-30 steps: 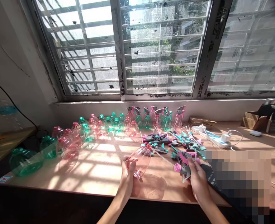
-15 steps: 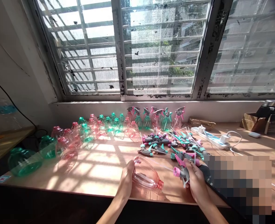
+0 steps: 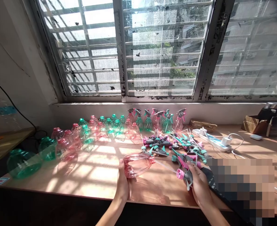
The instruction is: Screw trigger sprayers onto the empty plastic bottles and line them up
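Note:
A clear pink bottle (image 3: 138, 165) lies sideways in my left hand (image 3: 122, 182), its threaded neck pointing right. My left fingers wrap round the bottle's base and are partly hidden behind it. My right hand (image 3: 200, 181) grips a grey and pink spray head (image 3: 186, 175) with a pink collar. From that collar a thin clear tube stretches left, its tip at or close to the bottle's mouth; I cannot tell whether it is inside. Behind my hands lies a pile of loose spray heads (image 3: 159, 141) in grey, pink and teal.
Open pink and green bottles (image 3: 69, 147) stand on the left of the wooden table (image 3: 98, 175). Several bottles with spray heads (image 3: 148, 121) line the wall. A power strip (image 3: 211, 140) and a cardboard box (image 3: 254, 123) are at right. A blurred patch covers a dark object beside my right hand.
My left hand has raised the pink bottle and turned its neck up toward the tube. My right hand holds the spray head almost where it was, its collar turned slightly more toward me.

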`<state>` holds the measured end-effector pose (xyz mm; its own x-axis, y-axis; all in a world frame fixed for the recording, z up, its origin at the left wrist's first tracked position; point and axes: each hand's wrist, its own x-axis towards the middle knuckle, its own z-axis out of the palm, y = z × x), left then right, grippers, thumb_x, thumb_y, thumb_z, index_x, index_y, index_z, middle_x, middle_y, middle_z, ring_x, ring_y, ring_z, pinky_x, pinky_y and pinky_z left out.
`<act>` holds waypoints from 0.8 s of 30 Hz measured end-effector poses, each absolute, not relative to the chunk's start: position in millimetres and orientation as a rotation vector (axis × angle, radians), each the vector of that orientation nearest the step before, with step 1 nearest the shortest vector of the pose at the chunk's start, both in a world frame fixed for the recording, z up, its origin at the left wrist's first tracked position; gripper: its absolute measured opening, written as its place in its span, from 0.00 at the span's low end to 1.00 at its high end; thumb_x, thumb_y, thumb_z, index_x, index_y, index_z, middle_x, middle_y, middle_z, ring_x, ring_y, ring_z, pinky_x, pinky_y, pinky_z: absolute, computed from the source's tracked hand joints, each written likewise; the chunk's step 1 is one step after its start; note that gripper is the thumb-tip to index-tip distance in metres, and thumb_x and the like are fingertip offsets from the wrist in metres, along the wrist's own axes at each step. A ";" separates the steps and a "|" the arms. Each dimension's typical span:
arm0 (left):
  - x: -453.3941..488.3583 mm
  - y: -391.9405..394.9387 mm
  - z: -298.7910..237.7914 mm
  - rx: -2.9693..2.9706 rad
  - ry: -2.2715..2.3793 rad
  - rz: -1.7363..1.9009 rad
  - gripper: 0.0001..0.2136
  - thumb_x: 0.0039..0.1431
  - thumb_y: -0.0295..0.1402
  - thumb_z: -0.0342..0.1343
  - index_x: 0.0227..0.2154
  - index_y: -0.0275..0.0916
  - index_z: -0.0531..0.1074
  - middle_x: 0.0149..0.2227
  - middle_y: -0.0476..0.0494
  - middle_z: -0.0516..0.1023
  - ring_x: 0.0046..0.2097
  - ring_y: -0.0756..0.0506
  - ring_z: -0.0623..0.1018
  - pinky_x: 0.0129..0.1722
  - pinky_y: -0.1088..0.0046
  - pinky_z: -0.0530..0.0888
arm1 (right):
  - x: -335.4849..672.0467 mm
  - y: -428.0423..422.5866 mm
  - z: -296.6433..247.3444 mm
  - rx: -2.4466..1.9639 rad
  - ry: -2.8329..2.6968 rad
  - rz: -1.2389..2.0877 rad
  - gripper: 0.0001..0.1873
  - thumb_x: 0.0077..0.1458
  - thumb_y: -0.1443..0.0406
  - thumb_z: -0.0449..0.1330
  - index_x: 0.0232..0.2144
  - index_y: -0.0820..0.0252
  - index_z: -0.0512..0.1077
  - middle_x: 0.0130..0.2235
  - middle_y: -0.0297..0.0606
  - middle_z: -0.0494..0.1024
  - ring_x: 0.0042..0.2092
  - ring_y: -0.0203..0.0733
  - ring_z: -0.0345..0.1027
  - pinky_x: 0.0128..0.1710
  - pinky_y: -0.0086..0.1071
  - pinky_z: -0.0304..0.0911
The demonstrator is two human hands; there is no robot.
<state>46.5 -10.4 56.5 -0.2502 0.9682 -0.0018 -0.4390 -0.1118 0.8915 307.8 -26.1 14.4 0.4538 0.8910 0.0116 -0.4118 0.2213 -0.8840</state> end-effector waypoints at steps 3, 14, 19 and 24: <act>45.2 -10.8 55.7 0.812 1.008 1.626 0.29 0.58 0.64 0.51 0.36 0.41 0.77 0.22 0.54 0.67 0.21 0.51 0.68 0.20 0.79 0.70 | 307.0 -26.9 16.3 -0.971 -0.596 0.977 0.27 0.44 0.46 0.75 0.38 0.57 0.76 0.19 0.20 0.66 0.19 0.28 0.57 0.15 0.17 0.59; 41.3 -22.3 51.1 1.400 1.080 1.274 0.25 0.56 0.54 0.63 0.53 0.47 0.75 0.38 0.46 0.75 0.41 0.40 0.74 0.40 0.67 0.72 | 297.3 -35.0 28.2 -1.066 -1.031 1.012 0.24 0.53 0.47 0.69 0.44 0.54 0.70 0.19 0.21 0.68 0.17 0.32 0.58 0.16 0.24 0.56; 43.4 -24.1 44.3 1.433 1.026 1.167 0.35 0.59 0.51 0.62 0.66 0.52 0.59 0.55 0.41 0.72 0.49 0.40 0.76 0.47 0.63 0.77 | 297.2 -34.2 27.9 -1.116 -1.042 0.957 0.27 0.55 0.47 0.67 0.49 0.56 0.69 0.19 0.23 0.70 0.19 0.35 0.60 0.17 0.25 0.56; 37.9 -22.7 35.8 1.492 0.857 0.968 0.43 0.61 0.46 0.64 0.72 0.56 0.45 0.74 0.39 0.51 0.68 0.33 0.66 0.65 0.54 0.69 | 303.2 -26.4 9.9 -1.081 -1.123 0.993 0.22 0.58 0.47 0.65 0.43 0.57 0.71 0.19 0.25 0.70 0.18 0.32 0.57 0.17 0.25 0.50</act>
<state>37.9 -22.7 35.8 0.4029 0.9078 0.1165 0.0057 -0.1298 0.9915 303.2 -26.4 9.9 0.1618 0.9695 0.1840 -0.0644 0.1964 -0.9784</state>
